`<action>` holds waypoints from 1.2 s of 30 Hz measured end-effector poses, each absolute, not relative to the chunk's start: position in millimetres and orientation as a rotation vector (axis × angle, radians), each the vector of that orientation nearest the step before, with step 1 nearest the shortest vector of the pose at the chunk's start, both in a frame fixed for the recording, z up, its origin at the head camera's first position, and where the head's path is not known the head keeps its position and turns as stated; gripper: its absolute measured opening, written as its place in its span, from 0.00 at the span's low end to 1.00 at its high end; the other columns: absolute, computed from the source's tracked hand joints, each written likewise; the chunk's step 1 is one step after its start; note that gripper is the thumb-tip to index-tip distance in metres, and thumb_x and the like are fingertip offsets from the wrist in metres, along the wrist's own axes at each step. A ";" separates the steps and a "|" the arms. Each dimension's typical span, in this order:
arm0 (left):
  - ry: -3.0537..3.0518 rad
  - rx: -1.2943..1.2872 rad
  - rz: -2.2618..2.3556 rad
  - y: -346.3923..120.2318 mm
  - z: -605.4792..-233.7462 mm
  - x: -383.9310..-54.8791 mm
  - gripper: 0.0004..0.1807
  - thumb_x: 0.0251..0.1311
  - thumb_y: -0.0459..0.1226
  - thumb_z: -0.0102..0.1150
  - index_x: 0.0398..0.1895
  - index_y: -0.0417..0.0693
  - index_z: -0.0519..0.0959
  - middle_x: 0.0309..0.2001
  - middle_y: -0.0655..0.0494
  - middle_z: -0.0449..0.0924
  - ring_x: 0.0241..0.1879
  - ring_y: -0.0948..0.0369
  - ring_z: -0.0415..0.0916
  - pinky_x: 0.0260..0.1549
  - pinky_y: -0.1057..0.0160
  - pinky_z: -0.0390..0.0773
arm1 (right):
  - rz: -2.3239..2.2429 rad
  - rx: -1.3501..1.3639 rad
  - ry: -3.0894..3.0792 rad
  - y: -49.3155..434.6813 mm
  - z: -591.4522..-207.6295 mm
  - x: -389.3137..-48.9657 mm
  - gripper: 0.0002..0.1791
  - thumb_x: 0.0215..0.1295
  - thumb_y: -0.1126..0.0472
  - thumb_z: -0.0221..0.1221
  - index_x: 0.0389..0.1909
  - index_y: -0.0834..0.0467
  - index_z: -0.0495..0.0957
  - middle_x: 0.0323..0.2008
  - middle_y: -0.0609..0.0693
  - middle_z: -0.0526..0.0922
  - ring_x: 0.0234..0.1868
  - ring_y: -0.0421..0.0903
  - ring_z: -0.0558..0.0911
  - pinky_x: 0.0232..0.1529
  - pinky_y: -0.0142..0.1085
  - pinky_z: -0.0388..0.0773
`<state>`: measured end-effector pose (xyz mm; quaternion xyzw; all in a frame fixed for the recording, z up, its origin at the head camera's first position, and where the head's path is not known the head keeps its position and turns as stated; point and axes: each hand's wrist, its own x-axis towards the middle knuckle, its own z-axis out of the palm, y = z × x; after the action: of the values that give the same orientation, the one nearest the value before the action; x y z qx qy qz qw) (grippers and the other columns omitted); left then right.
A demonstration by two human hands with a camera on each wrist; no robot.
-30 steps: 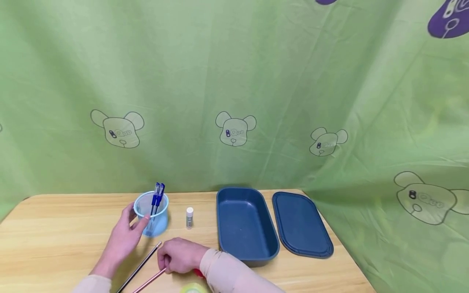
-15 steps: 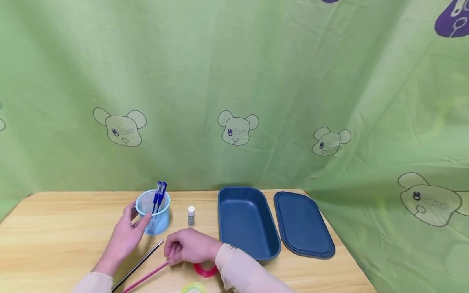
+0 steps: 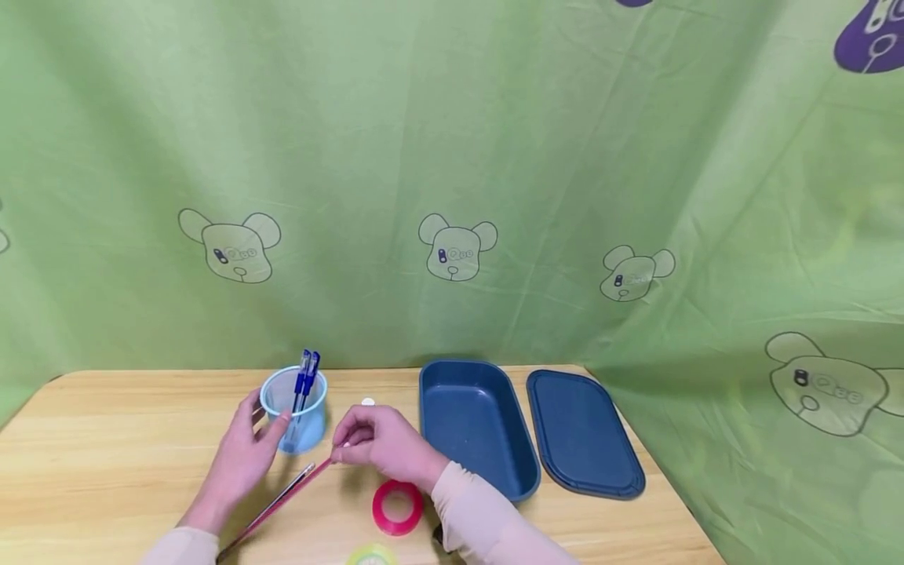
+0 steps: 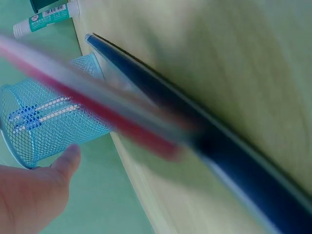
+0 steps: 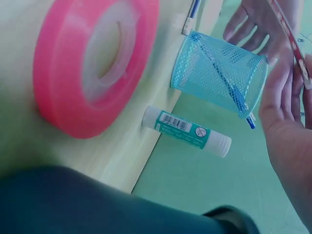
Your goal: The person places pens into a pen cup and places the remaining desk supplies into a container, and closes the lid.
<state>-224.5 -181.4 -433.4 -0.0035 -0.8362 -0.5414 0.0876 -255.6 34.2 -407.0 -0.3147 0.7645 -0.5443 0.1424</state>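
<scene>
A light-blue mesh pen cup point(image 3: 301, 434) stands upright near the back left with two blue-capped pens point(image 3: 306, 380) inside. My left hand point(image 3: 243, 455) holds its left side, thumb at the front and fingers behind the rim. My right hand point(image 3: 384, 443) pinches a red pencil point(image 5: 291, 41) near its end, that end lifted off the table just right of the cup. From there the pencil slants down toward my left sleeve, overlapping a black pencil point(image 4: 243, 170) on the table. A glue stick point(image 5: 180, 129) stands behind my right hand, mostly hidden in the head view.
A pink-red tape roll point(image 3: 397, 508) lies below my right wrist, with a yellowish tape roll point(image 3: 372, 555) at the front edge of view. Right of them stands an uncovered dark-blue box point(image 3: 473, 439), its lid point(image 3: 586, 435) lying beside it. A green curtain point(image 3: 339, 157) hangs behind the table.
My right hand has risen and moved away toward the back right, lifting the red pencil's end. The pink-red tape roll has come into full view. My left hand stays on the cup.
</scene>
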 end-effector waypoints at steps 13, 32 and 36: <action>-2.470 0.001 -1.618 -182.5 -432.6 -224.1 0.41 0.63 0.50 0.45 0.68 0.36 0.42 0.65 0.33 0.47 0.61 0.39 0.50 0.57 0.45 0.60 | -1.947 -0.771 2.019 36.9 -395.8 -259.8 0.10 0.49 0.69 0.64 0.32 0.65 0.75 0.29 0.54 0.80 0.31 0.46 0.81 0.35 0.35 0.80; -2.499 0.084 -1.632 -182.9 -435.3 -222.8 0.44 0.59 0.57 0.46 0.69 0.44 0.42 0.68 0.40 0.41 0.61 0.40 0.51 0.55 0.47 0.62 | -2.195 -0.728 1.970 47.1 -377.2 -274.0 0.10 0.52 0.70 0.62 0.33 0.70 0.72 0.28 0.59 0.79 0.29 0.49 0.81 0.36 0.42 0.80; -2.489 0.091 -1.636 -182.9 -436.0 -222.8 0.43 0.59 0.56 0.46 0.69 0.44 0.43 0.68 0.41 0.43 0.62 0.41 0.52 0.56 0.49 0.62 | -2.218 -0.715 1.996 50.3 -369.4 -277.8 0.10 0.52 0.69 0.62 0.33 0.69 0.72 0.28 0.60 0.79 0.29 0.49 0.81 0.37 0.42 0.80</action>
<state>-222.8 -182.9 -436.0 0.0303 -0.8325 -0.5473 0.0809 -277.8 50.3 -369.4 -0.2330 0.6502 -0.7223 0.0367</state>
